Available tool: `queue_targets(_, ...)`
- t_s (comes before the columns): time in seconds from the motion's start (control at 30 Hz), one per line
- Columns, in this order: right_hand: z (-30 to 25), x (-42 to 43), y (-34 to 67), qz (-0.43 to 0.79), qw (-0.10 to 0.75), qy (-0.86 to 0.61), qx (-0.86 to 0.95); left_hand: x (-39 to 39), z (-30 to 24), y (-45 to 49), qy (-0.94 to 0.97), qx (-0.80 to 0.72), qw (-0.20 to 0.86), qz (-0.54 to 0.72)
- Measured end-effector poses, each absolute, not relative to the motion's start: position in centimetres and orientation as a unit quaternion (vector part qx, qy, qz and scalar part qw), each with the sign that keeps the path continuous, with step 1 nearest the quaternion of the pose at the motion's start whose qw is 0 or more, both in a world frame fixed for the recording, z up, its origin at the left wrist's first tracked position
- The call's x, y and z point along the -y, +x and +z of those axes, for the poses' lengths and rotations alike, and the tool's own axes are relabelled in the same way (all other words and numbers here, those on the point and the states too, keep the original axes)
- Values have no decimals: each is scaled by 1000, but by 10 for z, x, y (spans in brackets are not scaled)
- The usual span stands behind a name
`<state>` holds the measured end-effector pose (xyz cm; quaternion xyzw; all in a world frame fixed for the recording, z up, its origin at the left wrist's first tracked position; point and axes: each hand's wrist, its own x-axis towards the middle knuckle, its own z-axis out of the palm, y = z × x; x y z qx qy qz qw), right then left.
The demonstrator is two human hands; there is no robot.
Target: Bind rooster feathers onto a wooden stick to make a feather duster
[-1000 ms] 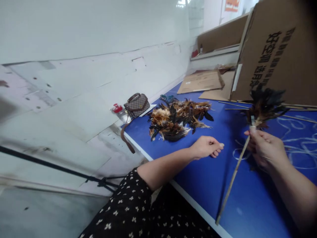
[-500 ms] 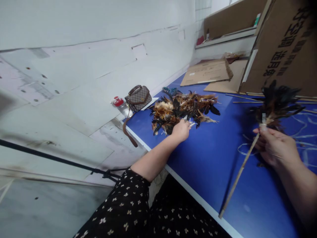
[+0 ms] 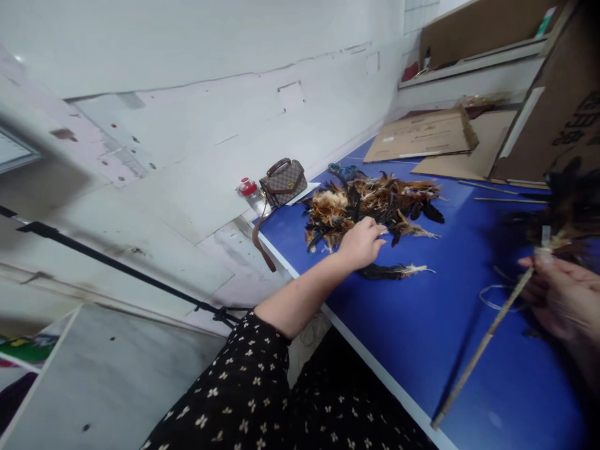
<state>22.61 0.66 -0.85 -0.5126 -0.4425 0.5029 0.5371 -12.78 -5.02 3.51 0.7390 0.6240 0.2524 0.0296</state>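
My left hand (image 3: 363, 242) is at the near edge of a pile of brown, black and cream feathers (image 3: 370, 194); its thumb and fingers look apart, and the fingertips touch or hover over the feathers. Just below this hand a dark feather bunch (image 3: 394, 271) with a pale quill end lies on the blue table. At the right, my right hand (image 3: 562, 290) is closed around a feather duster (image 3: 485, 340), where its thin stick meets the dark feathers. The stick slants down toward the table's near edge. Motion blurs the duster's feathered head.
A checked handbag (image 3: 284, 182) and a red-capped bottle (image 3: 252, 195) stand at the table's left corner. Flat cardboard (image 3: 422, 137) lies at the back, with a large carton (image 3: 544, 119) upright at right. Thin sticks (image 3: 509, 200) lie near it. A dark pole (image 3: 117, 262) crosses the left.
The view has turned left. My left hand's fingers have spread, and a dark feather bunch now lies separately below it. My right hand still holds the duster.
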Motion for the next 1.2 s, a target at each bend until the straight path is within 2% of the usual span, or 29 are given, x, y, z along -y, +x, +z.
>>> queue_targets(0.1,0,0,223,556,540,-500,386,44,48,-142,739,-650,-5,178)
queue_targets(0.17,2,2,222,562,547,-495,373,45,53,-143,767,-617,-11,176)
queue_targets(0.27,2,0,222,572,552,-483,367,54,50,-134,827,-531,22,180)
queue_targets(0.47,-7,-6,224,581,554,-471,366,59,30,-113,877,-464,97,74)
queue_targets(0.63,-16,-9,227,601,558,-439,367,33,62,-118,848,-452,159,226)
queue_targets(0.7,-16,-8,228,604,557,-437,365,15,87,-129,816,-472,119,312)
queue_targets(0.77,-13,-6,227,607,556,-440,359,-7,108,-143,796,-498,58,340)
queue_targets(0.87,-10,-5,226,609,557,-442,352,-40,119,-165,778,-588,16,222)
queue_targets(0.97,-10,-6,226,610,556,-442,351,-66,100,-174,736,-673,20,68)
queue_targets(1.1,-11,-6,226,609,553,-449,349,-83,62,-172,714,-699,31,27)
queue_targets(1.2,-10,-5,226,610,549,-451,349,-89,55,-173,708,-704,39,27)
